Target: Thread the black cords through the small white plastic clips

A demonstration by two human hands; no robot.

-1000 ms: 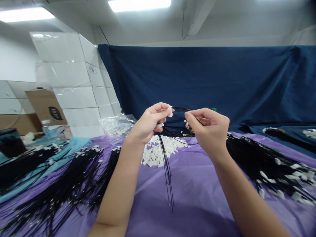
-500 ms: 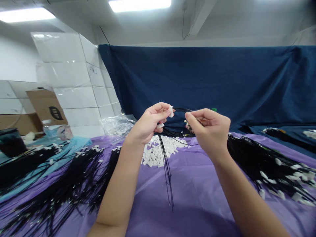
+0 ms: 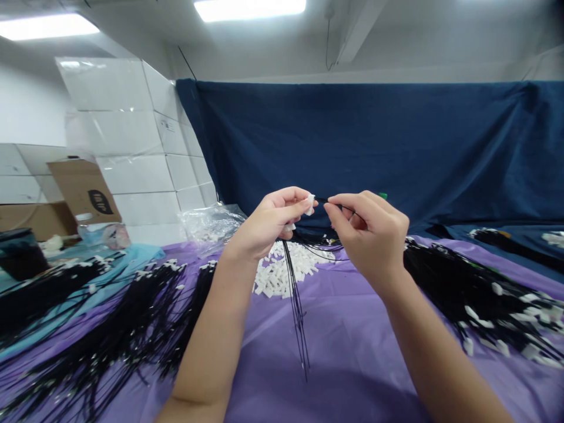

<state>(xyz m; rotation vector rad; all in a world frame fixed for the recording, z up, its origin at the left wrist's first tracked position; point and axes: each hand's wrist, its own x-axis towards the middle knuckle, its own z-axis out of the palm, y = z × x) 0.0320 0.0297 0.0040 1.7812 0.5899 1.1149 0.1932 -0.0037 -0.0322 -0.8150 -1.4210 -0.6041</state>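
So the left hand [image 3: 271, 222] is pinching a small white blocky plastic piece [image 3: 310, 205] at its fingertips, roughly upright, while the right hand [image 3: 372, 232], fingers nearly closed, is gripping thin black wire [image 3: 321, 200] running sideways at the piece's 3 o'clock.

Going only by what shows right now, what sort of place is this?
Probably a small workshop or storeroom: white boxes stand stacked on the left, bundles of black cords lie on a purple cloth, and a pile of small white pieces lies between them.
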